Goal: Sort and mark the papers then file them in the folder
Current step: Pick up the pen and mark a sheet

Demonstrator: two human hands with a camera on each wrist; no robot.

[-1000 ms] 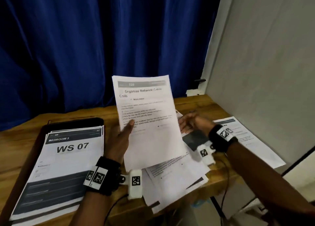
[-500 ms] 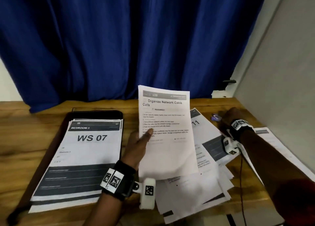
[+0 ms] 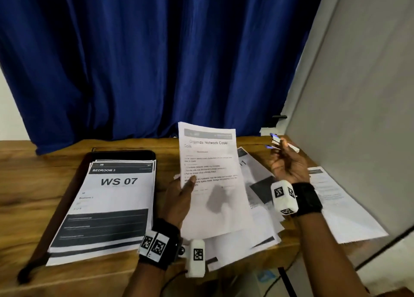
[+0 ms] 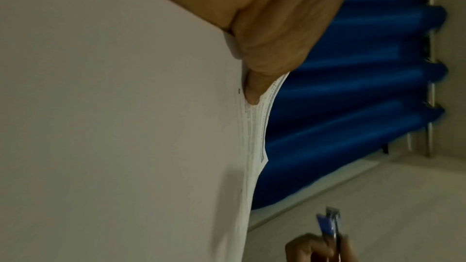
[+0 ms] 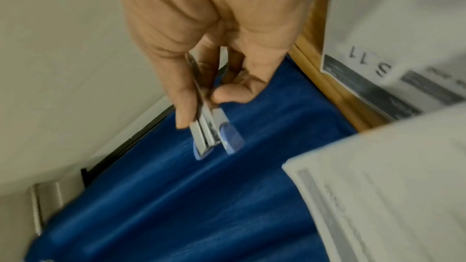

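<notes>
While the left hand (image 3: 179, 198) is holding that "Organize Network Cable Coils" sheet (image 3: 212, 175) up off the tabletop (image 3: 26, 184) with just thumb on the front and fingers behind, the whole page is basically hanging from one edge, and that's the weak spot imo. From the left wrist view it looks like more than one sheet could be in that pinch, though I can't say for sure. If the stapler pushes on a far corner, the paper will probably flex away or the layers will slide out of line.

Right hand (image 3: 289, 164) has its grip curled around a small blue and silver stapler (image 3: 275, 141), up in the air to the right of the sheet and not touching it. The mouth of the stapler looks parted in the right wrist view, but it's blurry, so lining it up on a corner while moving could miss or catch the text area.

Other stuff to watch: the loose pile of papers (image 3: 257, 234) under the raised sheet hangs over the front edge of the tabletop, so a wrist bump could push some off. The sorted "WS 07" stack (image 3: 112, 205) sits on the open black folder (image 3: 125, 155) on the left, well clear.
</notes>
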